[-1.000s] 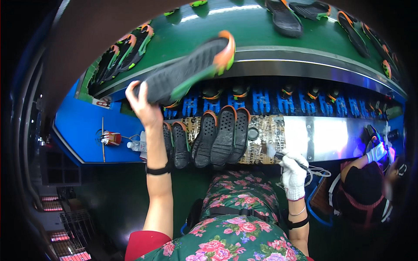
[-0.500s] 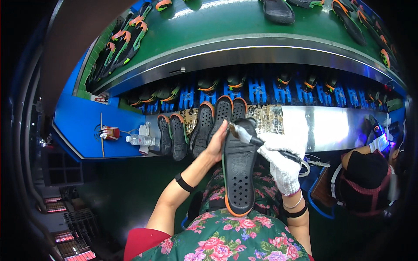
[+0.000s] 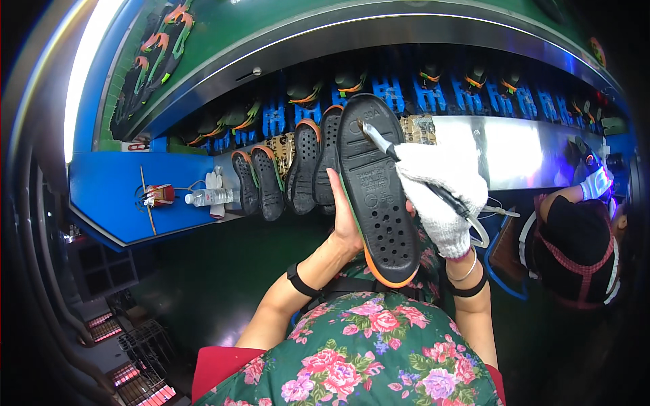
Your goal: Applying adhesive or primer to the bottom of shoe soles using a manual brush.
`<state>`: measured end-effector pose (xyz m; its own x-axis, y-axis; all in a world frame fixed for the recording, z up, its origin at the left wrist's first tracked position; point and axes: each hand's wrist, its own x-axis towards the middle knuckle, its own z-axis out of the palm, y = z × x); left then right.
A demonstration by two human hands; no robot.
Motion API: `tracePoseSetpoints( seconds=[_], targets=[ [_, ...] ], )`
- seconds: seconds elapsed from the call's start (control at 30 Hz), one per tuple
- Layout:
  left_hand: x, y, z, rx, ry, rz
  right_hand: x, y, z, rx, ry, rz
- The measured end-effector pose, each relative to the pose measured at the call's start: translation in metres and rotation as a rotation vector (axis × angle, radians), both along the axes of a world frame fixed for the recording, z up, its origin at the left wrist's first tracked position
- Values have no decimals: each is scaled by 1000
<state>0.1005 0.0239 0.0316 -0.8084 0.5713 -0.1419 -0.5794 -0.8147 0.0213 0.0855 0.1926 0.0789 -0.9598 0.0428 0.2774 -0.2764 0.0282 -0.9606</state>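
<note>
Tilted up in front of me is a black shoe sole [image 3: 382, 199] with rows of holes at its near end and an orange and green edge. My bare left hand [image 3: 347, 215] grips it from the left side and beneath; some fingertips show at its right edge. In a white knit glove, my right hand [image 3: 443, 196] is closed around a brush [image 3: 379, 141] with a dark handle and a pale tube behind it. The bristles are at the sole's far end, apparently touching its surface.
Several similar soles [image 3: 269, 181] lean along the ledge beyond my left hand. A plastic bottle [image 3: 208, 197] lies on the blue table [image 3: 108, 196] at left. Behind the ledge, shoes sit in blue racks [image 3: 274, 118] under a green conveyor [image 3: 223, 40]. At right, another person [image 3: 575, 237] works.
The sole has risen in the view and leans a little left at its far end. My gloved hand and the brush have moved up with it. The whole view has shifted too.
</note>
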Motion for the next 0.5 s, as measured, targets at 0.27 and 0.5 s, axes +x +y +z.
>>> tracePoseSetpoints(
  seconds=[0.27,0.5],
  targets=[
    [9,17,-8,-671,125,18,3,-3,20,532,413,38],
    [3,6,-29,-5,83,103,7,-5,12,278,217,-44]
  ],
)
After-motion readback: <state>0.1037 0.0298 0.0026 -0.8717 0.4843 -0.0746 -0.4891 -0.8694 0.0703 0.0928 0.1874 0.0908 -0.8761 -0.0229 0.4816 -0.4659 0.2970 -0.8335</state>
